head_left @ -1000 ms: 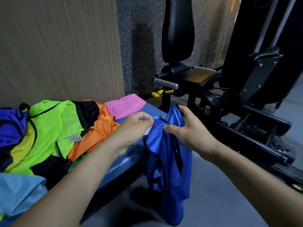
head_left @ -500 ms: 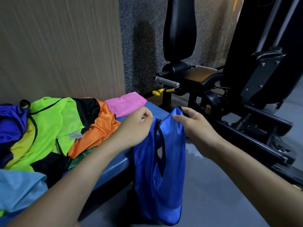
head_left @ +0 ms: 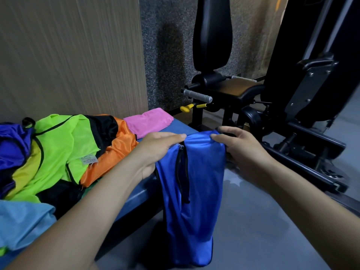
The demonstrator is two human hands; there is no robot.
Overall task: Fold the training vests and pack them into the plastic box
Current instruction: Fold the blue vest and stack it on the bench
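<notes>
A royal-blue training vest point(head_left: 196, 191) with black trim hangs off the front edge of the blue bench point(head_left: 134, 193), down toward the floor. My left hand point(head_left: 157, 149) grips its top left corner and my right hand point(head_left: 239, 147) grips its top right corner, holding the top edge stretched flat between them. A folded pink vest point(head_left: 150, 121) lies at the bench's far end. A loose pile of vests covers the bench's left part: neon green point(head_left: 64, 151), orange point(head_left: 115, 152), purple point(head_left: 13, 141), light blue point(head_left: 23, 223). No plastic box is in view.
A wood-grain panel point(head_left: 68, 55) stands behind the bench. A black gym machine point(head_left: 272, 106) with a padded seat, grey handle and yellow knob stands to the right, close to my right hand. Grey floor point(head_left: 263, 221) lies below the hanging vest.
My hands have moved apart along the blue vest's top edge, spreading it from a bunched strip into a flat hanging panel.
</notes>
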